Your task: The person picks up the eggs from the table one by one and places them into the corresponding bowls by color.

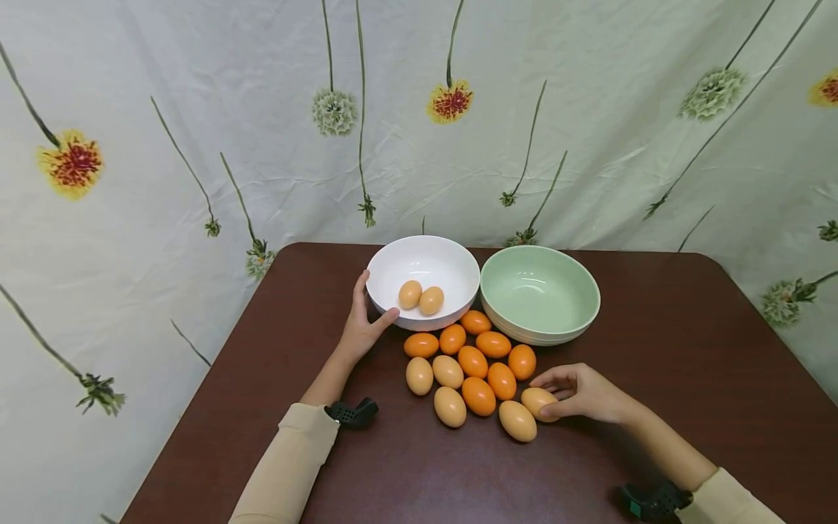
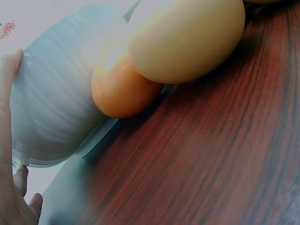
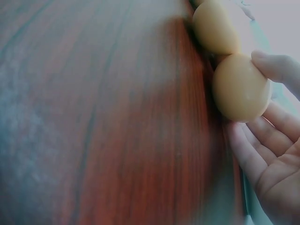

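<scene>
My left hand (image 1: 358, 326) holds the left side of a white bowl (image 1: 458, 273), fingers along its outer wall and thumb at the front rim. Two light-brown eggs (image 1: 410, 294) lie inside that bowl. In the left wrist view the ribbed outside of the bowl (image 2: 51, 93) shows beside the fingers. My right hand (image 1: 589, 394) holds a light-brown egg (image 1: 538, 403) between thumb and fingers, at the right edge of the egg group. The right wrist view shows this egg (image 3: 240, 89) close against another light-brown egg (image 3: 215, 27).
A pale green bowl (image 1: 540, 291) stands right of the white one, with nothing in it. Several orange eggs (image 1: 479, 395) and light-brown eggs (image 1: 449, 406) lie loose in front of the bowls on the dark wooden table (image 1: 393, 473). Behind hangs a flowered cloth (image 1: 262, 94).
</scene>
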Tool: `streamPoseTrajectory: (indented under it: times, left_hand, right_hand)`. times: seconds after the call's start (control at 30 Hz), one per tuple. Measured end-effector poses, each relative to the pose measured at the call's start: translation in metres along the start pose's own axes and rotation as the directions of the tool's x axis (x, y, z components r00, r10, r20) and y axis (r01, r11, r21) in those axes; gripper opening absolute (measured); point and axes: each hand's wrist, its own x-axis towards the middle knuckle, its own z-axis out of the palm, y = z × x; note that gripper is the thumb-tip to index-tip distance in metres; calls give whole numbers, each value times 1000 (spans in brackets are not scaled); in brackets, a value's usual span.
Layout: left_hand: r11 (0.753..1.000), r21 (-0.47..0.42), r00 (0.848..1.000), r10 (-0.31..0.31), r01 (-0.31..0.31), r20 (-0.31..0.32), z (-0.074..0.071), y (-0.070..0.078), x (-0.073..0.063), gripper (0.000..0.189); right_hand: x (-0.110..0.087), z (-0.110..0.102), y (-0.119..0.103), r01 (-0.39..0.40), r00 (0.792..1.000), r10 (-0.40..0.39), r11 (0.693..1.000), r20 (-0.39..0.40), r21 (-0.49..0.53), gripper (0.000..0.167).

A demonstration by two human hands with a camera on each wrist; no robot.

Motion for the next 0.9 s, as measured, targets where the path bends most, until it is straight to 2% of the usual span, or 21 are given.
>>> streamPoseTrajectory:
  times: [0.5, 0.9]
  left_hand:
    - [1000, 1, 1000, 2, -2, 1, 0, 2, 0, 89]
    - [1000, -2, 1000, 11, -11, 2, 0, 1, 0, 89]
  right_hand:
    - [0, -1, -1, -1, 999, 1, 1000, -47, 7, 40]
    - [5, -6, -11, 39, 997, -39, 999, -67, 9, 38]
